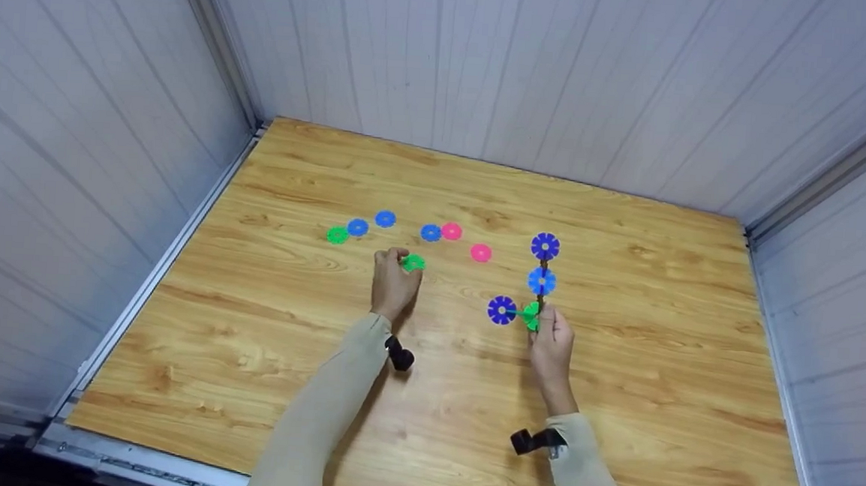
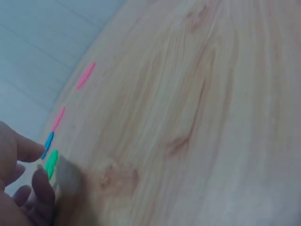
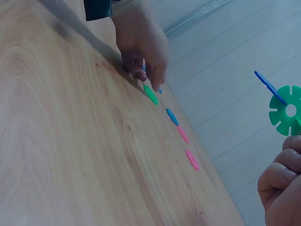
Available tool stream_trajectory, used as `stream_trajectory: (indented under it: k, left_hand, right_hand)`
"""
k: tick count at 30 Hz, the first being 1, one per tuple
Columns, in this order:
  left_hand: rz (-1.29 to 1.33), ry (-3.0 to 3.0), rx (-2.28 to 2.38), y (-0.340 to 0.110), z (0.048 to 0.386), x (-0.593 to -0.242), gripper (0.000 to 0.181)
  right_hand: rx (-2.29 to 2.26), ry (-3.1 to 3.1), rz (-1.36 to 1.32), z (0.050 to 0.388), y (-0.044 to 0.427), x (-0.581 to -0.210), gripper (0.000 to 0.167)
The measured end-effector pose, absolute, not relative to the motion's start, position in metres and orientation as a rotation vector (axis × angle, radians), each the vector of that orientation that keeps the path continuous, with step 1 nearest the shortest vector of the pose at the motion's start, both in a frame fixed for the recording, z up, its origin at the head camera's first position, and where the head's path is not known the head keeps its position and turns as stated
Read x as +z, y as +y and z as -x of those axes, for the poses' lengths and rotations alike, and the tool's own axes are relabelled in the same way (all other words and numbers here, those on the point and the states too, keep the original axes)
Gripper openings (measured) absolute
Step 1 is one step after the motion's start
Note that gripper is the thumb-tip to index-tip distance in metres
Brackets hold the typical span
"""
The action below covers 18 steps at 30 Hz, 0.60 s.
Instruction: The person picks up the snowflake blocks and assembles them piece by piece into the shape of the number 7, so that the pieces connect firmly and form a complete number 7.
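Head view: left hand (image 1: 394,282) low over the wood-grain tabletop (image 1: 452,424), thumb and fingers curved and parted around a loose green disc (image 1: 414,263); contact cannot be told from here. Right hand (image 1: 553,348) pinches a joined chain of notched plastic discs (image 1: 541,289) at its lower end. Chain, far to near: dark-blue far disc (image 1: 545,246), mid-blue disc (image 1: 536,285), held green disc (image 1: 530,316); dark edge-on links between. Dark-blue side disc (image 1: 502,309) out to the left, joined by an edge-on green piece. Beyond the left hand, a loose row, left to right: far-left green disc (image 1: 337,235), two blue discs (image 1: 357,227), another blue disc (image 1: 430,232) just beside a pink disc (image 1: 452,231), then a nearer pink disc (image 1: 480,253). Black wrist camera (image 1: 400,354) on the left sleeve, similar on the right. Pale panelled walls (image 1: 474,65) around

Left wrist view: left thumb and fingers at lower left, a visible gap between; loose green disc lying flat just past the fingertips; one blue and two pink discs farther along

Right wrist view: right hand at the right edge, fingers folded in, held green disc standing above them with a blue piece edge-on in its slot. Left fingertips point down beside the loose green disc
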<state>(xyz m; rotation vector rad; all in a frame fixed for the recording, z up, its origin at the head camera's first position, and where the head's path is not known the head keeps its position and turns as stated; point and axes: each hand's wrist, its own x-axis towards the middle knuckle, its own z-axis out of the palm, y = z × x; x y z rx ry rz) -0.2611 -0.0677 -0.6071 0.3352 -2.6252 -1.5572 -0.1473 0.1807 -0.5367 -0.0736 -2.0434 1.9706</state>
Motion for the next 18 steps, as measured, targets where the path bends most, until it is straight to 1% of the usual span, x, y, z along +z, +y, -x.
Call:
stream_trajectory:
  k: [6, 13, 18]
  left_hand:
    - [-0.381, -2.7, -1.455, -0.068, 0.267, -0.609, 0.046]
    - [-0.461, -2.743, -1.395, -0.065, 0.271, -0.605, 0.048]
    - [-0.465, -2.78, -1.336, -0.061, 0.269, -0.606, 0.044]
  right_hand:
    - [1.996, -2.014, 0.067, 0.157, 0.186, -0.562, 0.035]
    - [1.997, -2.016, 0.032, 0.148, 0.177, -0.532, 0.035]
    - [1.984, -2.021, 0.011, 0.147, 0.179, -0.534, 0.035]
